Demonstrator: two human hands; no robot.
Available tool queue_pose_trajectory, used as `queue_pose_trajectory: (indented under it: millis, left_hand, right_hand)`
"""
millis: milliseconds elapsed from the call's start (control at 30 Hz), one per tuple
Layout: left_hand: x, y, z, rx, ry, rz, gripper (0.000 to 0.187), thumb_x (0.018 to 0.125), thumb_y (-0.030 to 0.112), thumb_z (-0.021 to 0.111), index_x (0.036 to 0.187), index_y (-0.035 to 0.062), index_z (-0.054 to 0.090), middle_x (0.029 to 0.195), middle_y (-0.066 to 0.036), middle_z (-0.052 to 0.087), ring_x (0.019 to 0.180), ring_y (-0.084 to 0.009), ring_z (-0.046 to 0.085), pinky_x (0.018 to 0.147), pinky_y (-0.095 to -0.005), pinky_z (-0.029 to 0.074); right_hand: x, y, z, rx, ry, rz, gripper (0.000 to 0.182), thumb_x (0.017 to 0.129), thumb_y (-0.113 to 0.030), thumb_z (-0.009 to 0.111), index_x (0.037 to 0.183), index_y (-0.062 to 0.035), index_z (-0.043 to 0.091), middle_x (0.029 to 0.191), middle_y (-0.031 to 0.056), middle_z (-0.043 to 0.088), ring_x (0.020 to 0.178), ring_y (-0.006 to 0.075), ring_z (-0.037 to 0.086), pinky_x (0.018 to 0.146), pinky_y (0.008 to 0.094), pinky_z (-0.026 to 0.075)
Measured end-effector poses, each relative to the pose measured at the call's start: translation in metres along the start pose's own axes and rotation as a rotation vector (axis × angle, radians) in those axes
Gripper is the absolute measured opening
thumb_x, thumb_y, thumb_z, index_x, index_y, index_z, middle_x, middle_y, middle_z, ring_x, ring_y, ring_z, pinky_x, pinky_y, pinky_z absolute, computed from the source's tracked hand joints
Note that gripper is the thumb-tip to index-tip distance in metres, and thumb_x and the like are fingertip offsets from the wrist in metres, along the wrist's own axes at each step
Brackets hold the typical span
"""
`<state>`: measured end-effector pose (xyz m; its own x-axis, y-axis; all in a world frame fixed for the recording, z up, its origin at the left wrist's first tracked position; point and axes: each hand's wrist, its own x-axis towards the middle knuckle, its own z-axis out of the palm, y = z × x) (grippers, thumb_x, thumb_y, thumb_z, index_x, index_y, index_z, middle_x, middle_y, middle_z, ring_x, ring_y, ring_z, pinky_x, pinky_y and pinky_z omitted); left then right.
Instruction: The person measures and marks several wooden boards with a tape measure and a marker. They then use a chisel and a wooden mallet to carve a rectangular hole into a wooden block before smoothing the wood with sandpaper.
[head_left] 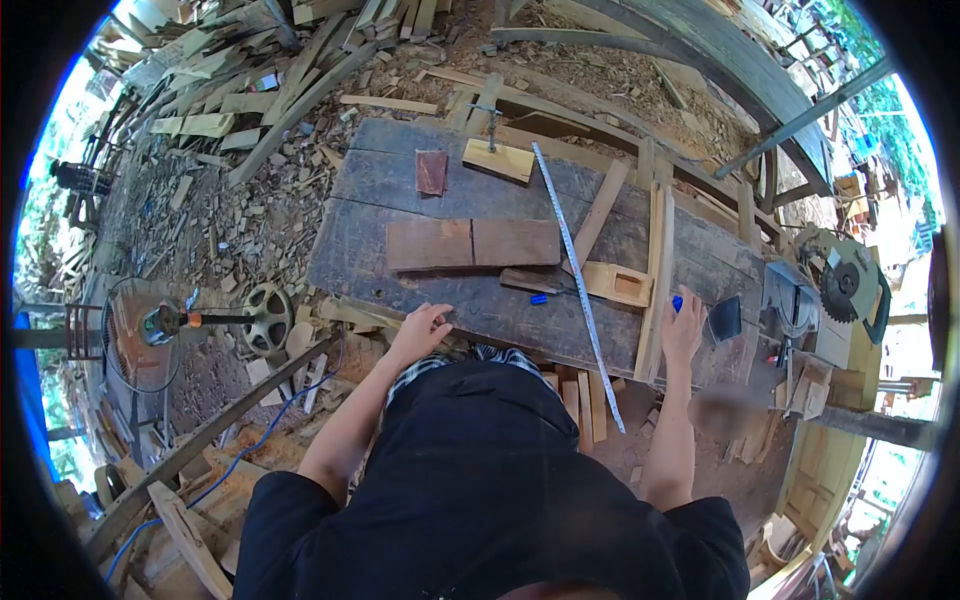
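The middle of the frame is filled by a dark wooden table (pixel 375 225). At the right of the frame, a circular saw (pixel 845 290) is seen beyond the table's end. The right part of the table is crossed by a long pale strip (pixel 656 290). Near the middle, a thick brown board (pixel 430 246), marked by a dark line across it, is laid lengthwise. To its right, a white tape (pixel 575 270) is stretched at a slant, its lower end hung past the table's near edge. A plain slat (pixel 602 212) is set aslant between the tape and the strip.

The left hand (pixel 425 326) is held half open at the near edge, below the board, its fingers loosely bent; nothing is seen gripped, and contact with the table cannot be told. The right hand (pixel 684 320) is placed right of the strip, its fingers partly curled around a blue object (pixel 678 303); how firmly it is held cannot be told. Just beside that hand, a dark square sheet (pixel 725 318) is laid.

A yellowish block (pixel 510 164) and a smaller reddish sheet (pixel 431 173) are placed above the board, and a small blue piece (pixel 539 299) is left below it
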<state>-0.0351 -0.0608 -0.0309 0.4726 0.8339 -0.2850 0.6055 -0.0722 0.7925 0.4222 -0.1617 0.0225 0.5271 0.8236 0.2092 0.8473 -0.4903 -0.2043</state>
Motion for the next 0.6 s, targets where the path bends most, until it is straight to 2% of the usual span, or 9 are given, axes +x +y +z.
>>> queue_pose_trajectory:
  millis: [100, 200, 267, 300, 367, 500, 600]
  left_hand:
    - [-0.008, -0.009, 0.003, -0.057, 0.060, -0.019, 0.038, 0.084, 0.014, 0.066, 0.119, 0.0025, 0.061, 0.094, -0.016, 0.061, 0.077, -0.0285, 0.067, 0.073, -0.0370, 0.054]
    - [-0.016, -0.017, 0.004, -0.074, 0.084, -0.063, 0.037, 0.084, 0.013, 0.066, 0.119, 0.0026, 0.061, 0.093, -0.015, 0.061, 0.078, -0.0285, 0.067, 0.074, -0.0370, 0.053]
    - [-0.020, -0.020, 0.006, -0.054, 0.092, -0.068, 0.037, 0.084, 0.012, 0.066, 0.119, 0.0026, 0.061, 0.093, -0.015, 0.061, 0.078, -0.0287, 0.067, 0.074, -0.0369, 0.053]
    - [-0.021, -0.021, 0.006, -0.033, 0.096, -0.069, 0.036, 0.084, 0.012, 0.066, 0.119, 0.0026, 0.061, 0.093, -0.015, 0.061, 0.078, -0.0288, 0.067, 0.074, -0.0367, 0.053]
    - [-0.024, -0.018, 0.005, -0.037, 0.115, -0.076, 0.036, 0.084, 0.012, 0.066, 0.118, 0.0025, 0.061, 0.093, -0.015, 0.061, 0.079, -0.0289, 0.067, 0.074, -0.0367, 0.053]
    - [-0.028, -0.009, 0.002, -0.030, 0.162, -0.097, 0.036, 0.084, 0.011, 0.066, 0.118, 0.0025, 0.061, 0.094, -0.015, 0.061, 0.078, -0.0291, 0.067, 0.074, -0.0370, 0.053]
    - [-0.030, -0.008, 0.003, -0.082, 0.180, -0.128, 0.036, 0.084, 0.012, 0.065, 0.119, 0.0028, 0.061, 0.093, -0.015, 0.061, 0.077, -0.0293, 0.067, 0.074, -0.0373, 0.053]
  right_hand:
    - [0.024, -0.007, 0.012, -0.011, -0.006, -0.053, 0.038, 0.091, -0.022, 0.059, 0.127, -0.0094, 0.054, 0.116, 0.0156, 0.060, 0.107, 0.0372, 0.055, 0.090, 0.0446, 0.046]
    - [0.032, -0.040, 0.020, 0.140, -0.101, -0.004, 0.039, 0.090, -0.023, 0.060, 0.125, -0.0077, 0.054, 0.114, 0.0152, 0.061, 0.101, 0.0356, 0.059, 0.087, 0.0446, 0.048]
    - [0.028, -0.076, 0.020, 0.272, -0.249, -0.171, 0.039, 0.090, -0.023, 0.060, 0.125, -0.0079, 0.054, 0.109, 0.0159, 0.062, 0.098, 0.0343, 0.061, 0.085, 0.0440, 0.049]
    - [0.026, -0.088, 0.027, 0.273, -0.251, -0.178, 0.039, 0.090, -0.023, 0.060, 0.125, -0.0079, 0.054, 0.109, 0.0159, 0.062, 0.098, 0.0343, 0.061, 0.085, 0.0440, 0.049]
    - [0.021, -0.103, 0.045, 0.255, -0.303, -0.378, 0.036, 0.090, -0.023, 0.059, 0.123, -0.0092, 0.054, 0.103, 0.0156, 0.061, 0.097, 0.0340, 0.060, 0.083, 0.0445, 0.049]
    - [0.033, -0.108, 0.062, 0.218, -0.314, -0.342, 0.036, 0.088, -0.024, 0.061, 0.121, -0.0100, 0.055, 0.102, 0.0156, 0.060, 0.097, 0.0354, 0.059, 0.083, 0.0452, 0.048]
    - [0.044, -0.107, 0.068, 0.134, -0.321, -0.344, 0.041, 0.085, -0.025, 0.064, 0.122, -0.0099, 0.055, 0.109, 0.0136, 0.058, 0.103, 0.0358, 0.055, 0.088, 0.0476, 0.045]
